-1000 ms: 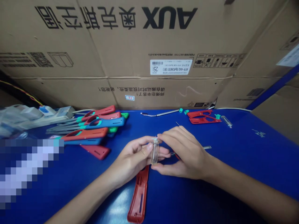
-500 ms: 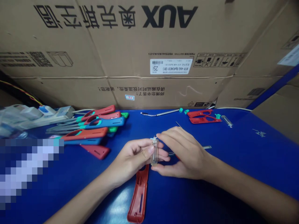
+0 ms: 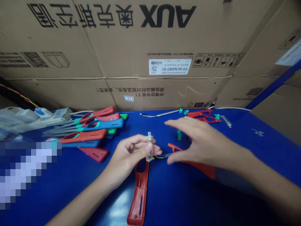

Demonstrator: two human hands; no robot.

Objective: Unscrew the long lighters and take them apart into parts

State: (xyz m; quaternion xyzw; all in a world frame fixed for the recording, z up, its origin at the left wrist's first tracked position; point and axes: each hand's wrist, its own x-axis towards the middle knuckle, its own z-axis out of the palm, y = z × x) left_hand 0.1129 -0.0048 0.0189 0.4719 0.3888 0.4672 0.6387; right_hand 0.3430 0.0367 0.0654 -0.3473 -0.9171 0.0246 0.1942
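Between the thumb and fingers of my left hand (image 3: 134, 153) stands a small clear cylinder (image 3: 150, 150) with a pale fitting on top. My right hand (image 3: 199, 141) is to its right, thumb and fingers spread, holding nothing. Under my right hand lies a red-orange casing part (image 3: 204, 168), partly hidden, with thin wires near its left end. A small green piece (image 3: 179, 135) is just beyond the right thumb and fingers. Below my left hand, a red half casing (image 3: 137, 201) lies with its hollow side up.
At the left are several red, orange and blue lighters (image 3: 103, 124) beside a white power strip (image 3: 58, 116). Toward the back lie a metal tube (image 3: 166, 113), red casing halves (image 3: 199, 114) and another clear cylinder (image 3: 226, 121). A large cardboard box (image 3: 131, 69) stands behind.
My right hand has let go of the clear cylinder, moved right and opened. My left hand still holds the cylinder, slightly further left. The green piece and more of the red-orange casing now show.
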